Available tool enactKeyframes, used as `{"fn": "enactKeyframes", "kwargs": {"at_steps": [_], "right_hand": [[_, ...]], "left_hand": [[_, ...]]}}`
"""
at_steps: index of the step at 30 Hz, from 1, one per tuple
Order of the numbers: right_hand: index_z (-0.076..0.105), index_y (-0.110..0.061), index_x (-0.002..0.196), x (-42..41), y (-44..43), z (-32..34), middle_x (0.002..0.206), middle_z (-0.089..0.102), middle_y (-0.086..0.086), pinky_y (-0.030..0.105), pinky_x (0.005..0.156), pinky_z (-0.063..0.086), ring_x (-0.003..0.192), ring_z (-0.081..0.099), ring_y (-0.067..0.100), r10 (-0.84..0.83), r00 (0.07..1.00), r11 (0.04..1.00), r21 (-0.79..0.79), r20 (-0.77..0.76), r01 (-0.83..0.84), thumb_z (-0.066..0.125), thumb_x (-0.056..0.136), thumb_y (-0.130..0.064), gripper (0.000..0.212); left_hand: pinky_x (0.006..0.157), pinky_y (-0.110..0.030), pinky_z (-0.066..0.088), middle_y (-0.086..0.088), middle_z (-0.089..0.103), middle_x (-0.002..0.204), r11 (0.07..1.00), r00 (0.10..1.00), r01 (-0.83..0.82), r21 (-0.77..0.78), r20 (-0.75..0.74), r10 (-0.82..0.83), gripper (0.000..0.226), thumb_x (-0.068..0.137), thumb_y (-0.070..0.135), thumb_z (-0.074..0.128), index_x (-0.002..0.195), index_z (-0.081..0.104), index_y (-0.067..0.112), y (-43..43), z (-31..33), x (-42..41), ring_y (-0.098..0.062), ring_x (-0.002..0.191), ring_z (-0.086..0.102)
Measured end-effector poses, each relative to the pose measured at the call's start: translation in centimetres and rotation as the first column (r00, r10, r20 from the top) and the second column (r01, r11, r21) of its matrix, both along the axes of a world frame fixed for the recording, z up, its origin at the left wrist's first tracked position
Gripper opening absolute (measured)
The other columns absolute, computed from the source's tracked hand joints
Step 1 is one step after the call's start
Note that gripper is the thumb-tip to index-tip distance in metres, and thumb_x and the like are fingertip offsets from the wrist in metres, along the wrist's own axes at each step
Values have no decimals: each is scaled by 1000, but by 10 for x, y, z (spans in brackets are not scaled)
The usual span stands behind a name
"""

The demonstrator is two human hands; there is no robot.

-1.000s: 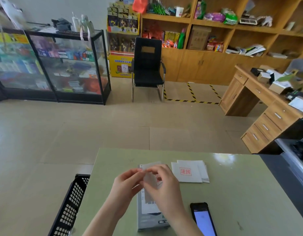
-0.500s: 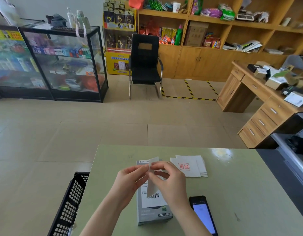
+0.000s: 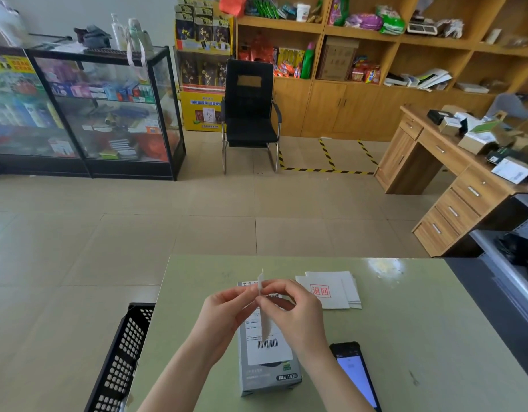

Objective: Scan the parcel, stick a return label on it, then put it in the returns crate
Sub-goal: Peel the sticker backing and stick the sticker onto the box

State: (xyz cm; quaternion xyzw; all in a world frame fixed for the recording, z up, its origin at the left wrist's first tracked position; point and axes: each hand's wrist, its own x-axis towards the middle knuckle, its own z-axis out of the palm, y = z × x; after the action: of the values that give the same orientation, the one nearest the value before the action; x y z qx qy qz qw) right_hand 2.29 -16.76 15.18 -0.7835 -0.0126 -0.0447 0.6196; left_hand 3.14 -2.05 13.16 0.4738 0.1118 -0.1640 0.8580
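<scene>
A grey boxed parcel [image 3: 267,373] with a white barcode shipping sticker lies flat on the green table [image 3: 420,337] in front of me. Above it, my left hand [image 3: 224,310] and my right hand [image 3: 295,307] pinch a white return label [image 3: 264,318] between their fingertips; it hangs edge-on, its upper corner sticking up. A small stack of return labels [image 3: 331,289] with a red stamp lies to the right of my hands. The black perforated returns crate [image 3: 120,361] stands against the table's left edge.
A phone [image 3: 356,374] with a lit screen lies on the table right of the parcel. Beyond the table are tiled floor, a black chair [image 3: 249,114], glass display cabinets [image 3: 87,111] at left and a cluttered wooden desk [image 3: 465,173] at right.
The label has turned from facing me to edge-on between my fingertips, its lower part hanging over the parcel. My hands stay over the parcel, slightly apart.
</scene>
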Motion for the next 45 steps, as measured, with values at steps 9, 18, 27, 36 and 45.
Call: {"fn": "enactKeyframes", "kwargs": {"at_steps": [9, 18, 27, 36, 45], "right_hand": [[74, -15, 81, -2, 0, 0, 87, 76, -2, 26, 78, 58, 84, 72, 11, 16, 998, 998, 56, -68, -12, 80, 74, -11, 10], [76, -18, 76, -7, 1, 5, 78, 76, -6, 12, 68, 51, 75, 70, 5, -9, 998, 999, 39, -62, 11, 79, 76, -21, 5], [75, -19, 77, -14, 0, 4, 75, 74, -7, 23, 73, 56, 76, 69, 9, -32, 997, 993, -115, 76, 41, 81, 75, -25, 9], [76, -19, 84, -16, -2, 6, 79, 74, -7, 21, 73, 56, 77, 70, 9, -9, 996, 996, -93, 94, 18, 80, 76, -21, 9], [77, -19, 82, -16, -4, 2, 78, 73, -7, 25, 73, 57, 77, 70, 11, -5, 993, 995, -99, 114, 16, 80, 75, -24, 9]], "left_hand": [[82, -21, 55, -16, 76, 102, 992, 997, -31, 120, 81, 22, 37, 68, 30, 80, 92, 77, 1, 1, 2, -6, -25, 101, 71], [82, -24, 53, -8, 78, 93, 960, 994, -44, 277, 109, 15, 43, 60, 46, 82, 87, 79, 12, 2, 0, -11, -18, 96, 72], [79, -27, 57, -17, 76, 94, 977, 994, -45, 207, 108, 23, 17, 78, 21, 76, 88, 77, 7, 3, 0, -12, -29, 95, 72], [73, -27, 58, -14, 77, 88, 964, 993, -66, 256, 113, 38, 8, 83, 15, 71, 85, 78, 13, 1, 4, -14, -26, 89, 74], [77, -29, 58, -16, 77, 90, 964, 994, -67, 256, 103, 42, 9, 83, 16, 72, 84, 78, 8, 0, 5, -16, -27, 90, 73]]}}
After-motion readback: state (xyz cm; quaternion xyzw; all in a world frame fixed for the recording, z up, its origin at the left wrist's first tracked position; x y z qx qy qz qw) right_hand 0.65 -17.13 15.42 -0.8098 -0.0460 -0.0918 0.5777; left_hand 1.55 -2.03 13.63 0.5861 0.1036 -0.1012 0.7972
